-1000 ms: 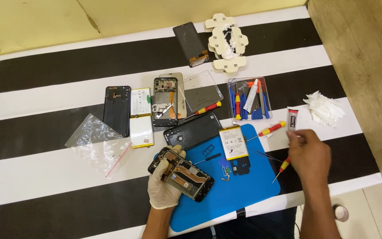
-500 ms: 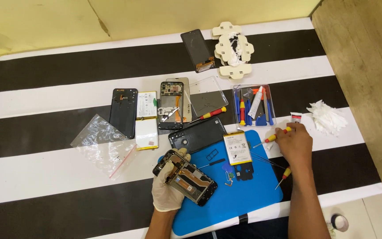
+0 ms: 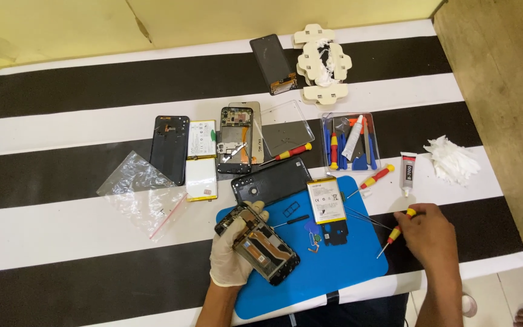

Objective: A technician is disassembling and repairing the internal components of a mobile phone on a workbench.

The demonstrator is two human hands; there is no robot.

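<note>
My left hand (image 3: 230, 257), in a white glove, holds an opened black phone body (image 3: 260, 243) with its insides facing up, over the left part of a blue work mat (image 3: 340, 266). My right hand (image 3: 430, 237) is bare and rests at the mat's right edge. Its fingertips pinch the handle end of a red and yellow screwdriver (image 3: 394, 233) that lies slanted there. A phone battery (image 3: 326, 200) and small black parts (image 3: 334, 233) lie on the mat between my hands. A black back cover (image 3: 272, 180) sits just above the mat.
On the striped table stand a clear tool tray (image 3: 349, 144), a glue tube (image 3: 407, 171), white tissue (image 3: 452, 160), two more screwdrivers (image 3: 376, 177) (image 3: 292, 151), another opened phone (image 3: 235, 140), batteries (image 3: 201, 158), a plastic bag (image 3: 140, 192), a screen (image 3: 272, 63) and white holders (image 3: 322, 63).
My right hand drew back from the glue tube and the upper screwdriver toward the table's near edge and now touches the lower screwdriver. My left hand kept holding the phone body.
</note>
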